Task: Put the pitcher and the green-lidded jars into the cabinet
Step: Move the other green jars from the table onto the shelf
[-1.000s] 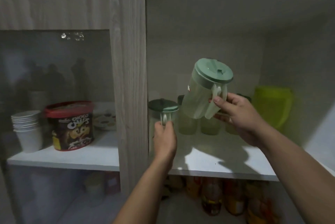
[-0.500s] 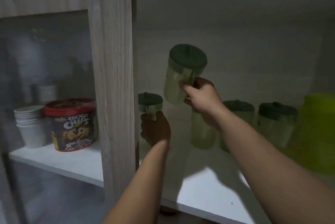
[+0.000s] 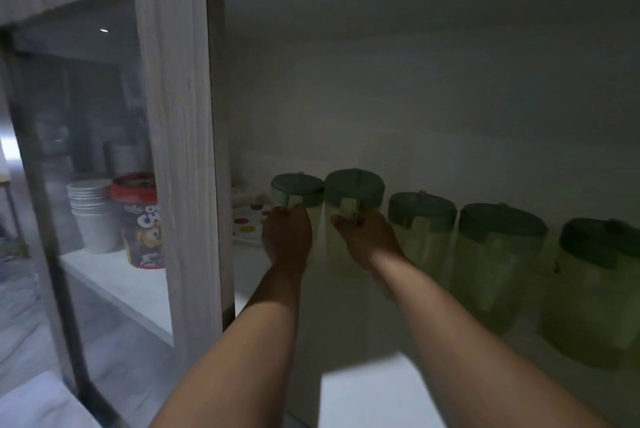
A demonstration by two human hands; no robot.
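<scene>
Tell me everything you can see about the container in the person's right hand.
The pitcher is pale, translucent green plastic with a darker green round lid and a light handle facing the camera. It stands upright deep on the white cabinet shelf, second from the left in a row of green-lidded containers. The right hand grips its handle.

The red-lidded tub (image 3: 143, 219), on the white shelf (image 3: 117, 285) near its front edge behind the glass door, shows white letters "C" and "Ch", the rest hidden by the door frame; nothing else is legible.
</scene>
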